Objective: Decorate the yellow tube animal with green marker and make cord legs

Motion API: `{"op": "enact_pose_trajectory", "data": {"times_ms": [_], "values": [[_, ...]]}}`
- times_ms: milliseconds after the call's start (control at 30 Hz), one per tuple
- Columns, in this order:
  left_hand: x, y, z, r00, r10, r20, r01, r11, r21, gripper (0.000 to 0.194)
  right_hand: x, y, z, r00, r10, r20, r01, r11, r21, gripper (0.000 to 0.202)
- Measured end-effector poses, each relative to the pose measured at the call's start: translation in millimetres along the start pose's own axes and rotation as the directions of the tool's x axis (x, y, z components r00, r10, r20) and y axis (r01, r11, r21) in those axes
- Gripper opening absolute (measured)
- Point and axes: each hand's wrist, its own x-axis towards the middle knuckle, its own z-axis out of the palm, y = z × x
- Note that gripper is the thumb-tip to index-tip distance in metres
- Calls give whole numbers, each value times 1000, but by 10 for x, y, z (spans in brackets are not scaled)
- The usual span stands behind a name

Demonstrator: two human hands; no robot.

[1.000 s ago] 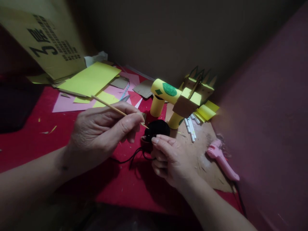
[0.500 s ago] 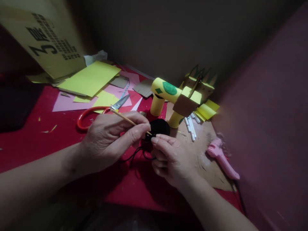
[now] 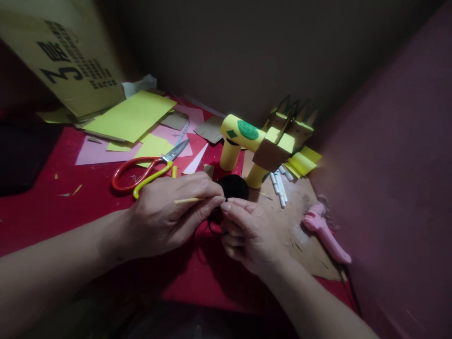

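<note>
Between thumb and fingers, my left hand (image 3: pixel 176 212) pinches a thin wooden stick (image 3: pixel 185 201). The stick lies nearly level, and its far end is hidden at the fingertips. Touching or almost touching those fingertips is my right hand (image 3: pixel 252 230), closed in a pinch on a black cord (image 3: pixel 217 231). Loops of the cord hang below the two hands. Just behind the fingers sits a black rounded thing (image 3: pixel 233 187), partly covered by my hands; what joins it to the cord is too dark to tell.
Scissors (image 3: pixel 123 181) lie open-handled left of my hands, near yellow paper (image 3: pixel 132 115). Behind stands a yellow paper-tube figure (image 3: pixel 261 141) with a cardboard box on it. On cardboard (image 3: pixel 300 254) at right are white sticks (image 3: pixel 279 188) and a pink glue gun (image 3: pixel 326 233).
The wooden stick has swung from a downward slant to nearly level, and my left hand has lowered slightly and turned. The scissors' yellow handle now shows. My right hand has hardly moved.
</note>
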Motion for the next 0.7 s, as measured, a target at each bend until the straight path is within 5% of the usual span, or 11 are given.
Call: {"op": "enact_pose_trajectory", "data": {"times_ms": [133,367,700], "values": [[3,9,-11,998,-40,-46,42,998,42,10,-7,-18,13,1000,4,-3,-4,1000,-3,43],[-49,-144,72,989,125,76,-141,952,273,13,-10,-11,6,1000,0,1,0,1000,-23,39],[6,-199,52,992,33,-120,19,914,404,11,-26,-21,23,1000,-7,3,7,1000,12,48]]}}
